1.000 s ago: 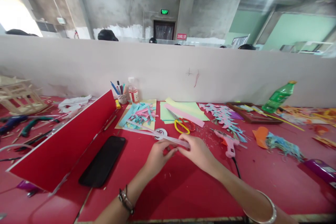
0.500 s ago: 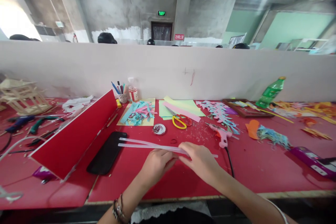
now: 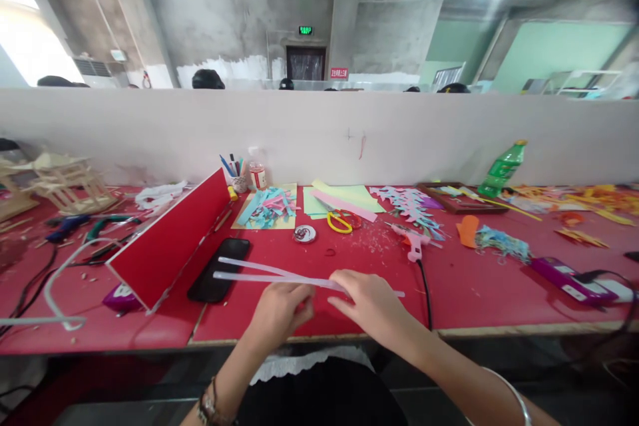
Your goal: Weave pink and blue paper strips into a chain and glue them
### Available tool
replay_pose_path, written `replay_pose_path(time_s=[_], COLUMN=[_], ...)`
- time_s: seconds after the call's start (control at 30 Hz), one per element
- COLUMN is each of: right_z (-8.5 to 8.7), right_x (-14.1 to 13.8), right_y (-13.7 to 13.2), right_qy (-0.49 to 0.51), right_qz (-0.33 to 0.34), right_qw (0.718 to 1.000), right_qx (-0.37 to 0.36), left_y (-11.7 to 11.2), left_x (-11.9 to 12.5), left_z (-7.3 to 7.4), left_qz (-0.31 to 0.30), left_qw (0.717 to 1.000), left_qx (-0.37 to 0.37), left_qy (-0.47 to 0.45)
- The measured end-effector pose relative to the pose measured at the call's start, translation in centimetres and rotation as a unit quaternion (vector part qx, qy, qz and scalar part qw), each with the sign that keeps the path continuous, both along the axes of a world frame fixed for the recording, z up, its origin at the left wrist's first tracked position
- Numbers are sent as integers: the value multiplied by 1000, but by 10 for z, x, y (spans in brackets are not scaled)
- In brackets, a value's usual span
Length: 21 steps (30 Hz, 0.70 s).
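Observation:
Two long, translucent white glue sticks (image 3: 249, 277) cross each other above the red table, their left ends spread apart. My right hand (image 3: 367, 299) is closed around them where they overlap, and a short end sticks out to its right. Just below the sticks, my left hand (image 3: 282, 309) has loosely curled fingers with the thumb apart, and I see nothing between them. To the right lies a pink hot glue gun (image 3: 413, 239) with a black cord. A black phone (image 3: 219, 273) rests under the sticks' left ends.
Yellow-handled scissors (image 3: 340, 221) lie on coloured paper beside a small round dish (image 3: 304, 233). Cut paper strips (image 3: 267, 208) are piled at the back. A red board (image 3: 174, 239) stands at left. A green bottle (image 3: 503, 170) and a purple power strip (image 3: 572, 279) are at right.
My left hand has moved left and down, away from my right hand, which it was meeting before. The glue sticks stay in my right hand. The camera view has shifted slightly.

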State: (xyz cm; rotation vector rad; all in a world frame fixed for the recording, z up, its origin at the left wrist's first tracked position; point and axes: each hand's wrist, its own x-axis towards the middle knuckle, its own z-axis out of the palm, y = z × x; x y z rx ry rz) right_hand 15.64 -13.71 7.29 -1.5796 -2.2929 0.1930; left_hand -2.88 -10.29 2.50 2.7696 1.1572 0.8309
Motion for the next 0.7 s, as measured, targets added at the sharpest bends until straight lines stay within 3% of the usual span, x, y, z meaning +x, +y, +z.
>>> replay_pose_path(time_s=[0.1,0.2,0.3,0.43,0.7], right_z=[-7,-31,-66,-100,-104], right_x=[16,40,55,54,55], right_y=[-3,-1,4,9,11], right_qy=[24,52,62,50,21], right_qz=[-32,-80,-158,-218,-244], right_qw=[999,995,982,970,967], right_qx=[9,32,81,89,70], left_y=[2,7,13,16,17], left_x=[-34,-64,-76,-74,-72], left_z=[-15,-35,-48,-51,-49], left_qz=[126,208,207,194,192], left_qw=[991,972,967,969,969], left_qx=[-44,-82,-106,-117,-130], left_qy=[-16,-72,-106,-101,-85])
